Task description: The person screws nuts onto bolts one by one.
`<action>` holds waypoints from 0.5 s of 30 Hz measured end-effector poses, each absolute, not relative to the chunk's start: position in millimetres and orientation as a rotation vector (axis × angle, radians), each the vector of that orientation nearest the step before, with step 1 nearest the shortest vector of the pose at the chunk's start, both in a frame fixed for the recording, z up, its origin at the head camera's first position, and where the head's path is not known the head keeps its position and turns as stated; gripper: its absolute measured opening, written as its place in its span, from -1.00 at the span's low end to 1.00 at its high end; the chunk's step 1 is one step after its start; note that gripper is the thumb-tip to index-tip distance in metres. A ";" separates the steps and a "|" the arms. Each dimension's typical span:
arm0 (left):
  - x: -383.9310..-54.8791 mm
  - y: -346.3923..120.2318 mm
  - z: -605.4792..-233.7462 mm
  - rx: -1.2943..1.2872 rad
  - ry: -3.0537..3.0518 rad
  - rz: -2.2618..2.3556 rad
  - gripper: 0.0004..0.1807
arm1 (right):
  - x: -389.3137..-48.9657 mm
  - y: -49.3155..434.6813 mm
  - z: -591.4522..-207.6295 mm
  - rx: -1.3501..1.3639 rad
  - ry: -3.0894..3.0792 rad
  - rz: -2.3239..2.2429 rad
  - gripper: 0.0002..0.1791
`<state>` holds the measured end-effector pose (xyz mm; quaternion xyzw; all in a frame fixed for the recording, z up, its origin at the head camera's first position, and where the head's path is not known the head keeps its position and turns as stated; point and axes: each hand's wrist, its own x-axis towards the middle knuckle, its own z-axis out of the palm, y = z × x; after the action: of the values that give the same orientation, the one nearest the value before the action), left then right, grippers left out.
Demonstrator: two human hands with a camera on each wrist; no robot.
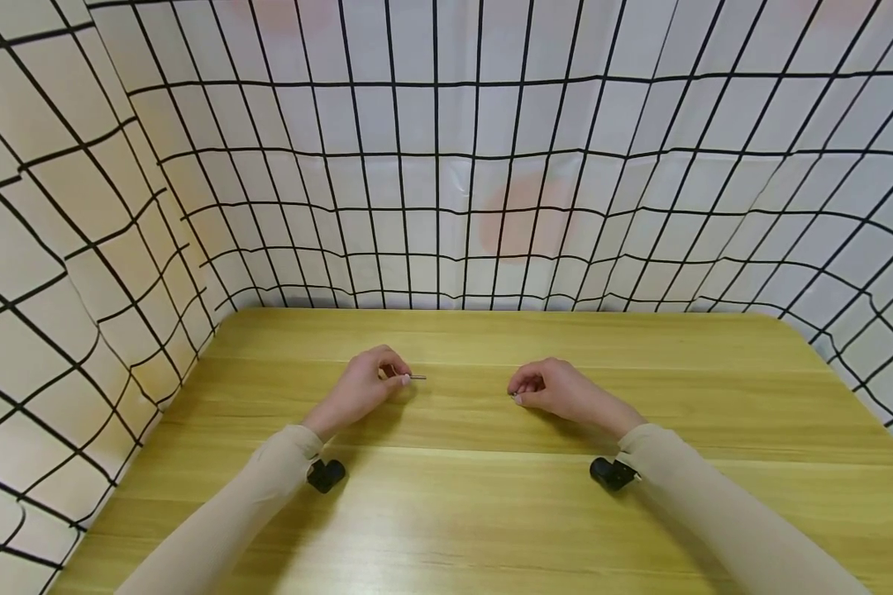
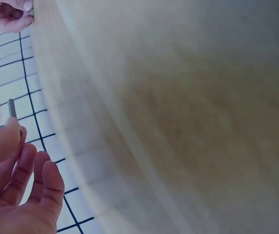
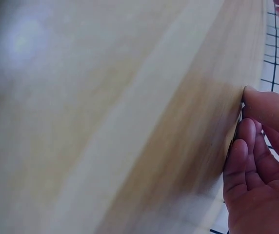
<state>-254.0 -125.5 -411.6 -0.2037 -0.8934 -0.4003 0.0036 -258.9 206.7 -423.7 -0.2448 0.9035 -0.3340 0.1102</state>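
Over the left part of the table, my left hand pinches a short, thin metal rod between thumb and forefinger. Its free end points right, toward the other hand. Up close in the left wrist view the rod is grey and straight, with its lower end hidden by the thumb. To the right, my right hand has thumb and fingertips together on a small metal piece. Mostly covered by the fingers, that piece shows too little to tell its kind. A gap separates the two hands.
Both hands are over a wooden table with light planks. A white curtain with a black grid rises behind it and along the sides. Small black cameras are strapped at the wrists, below the beige sleeves.
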 end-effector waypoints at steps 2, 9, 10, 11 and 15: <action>-253.3 -125.7 -409.5 -0.636 -2.797 -1.255 -0.96 | -258.9 207.0 -423.6 -0.727 2.657 -0.979 -0.92; -251.8 -124.3 -402.1 -0.645 -2.755 -1.257 -0.94 | -258.6 207.2 -423.2 -0.736 2.661 -0.973 -0.92; -251.5 -123.9 -400.7 -0.644 -2.744 -1.262 -0.94 | -258.4 207.1 -423.1 -0.737 2.662 -0.971 -0.92; -251.2 -123.5 -399.4 -0.644 -2.734 -1.269 -0.95 | -258.3 207.1 -423.2 -0.739 2.664 -0.969 -0.92; -249.1 -122.7 -394.2 -0.641 -2.702 -1.293 -0.95 | -257.5 206.9 -423.7 -0.748 2.669 -0.967 -0.92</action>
<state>-249.1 -122.7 -394.2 -0.2091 -0.8814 -0.4217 0.0394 -257.5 206.9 -423.7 -0.2534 0.9043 -0.3276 0.1031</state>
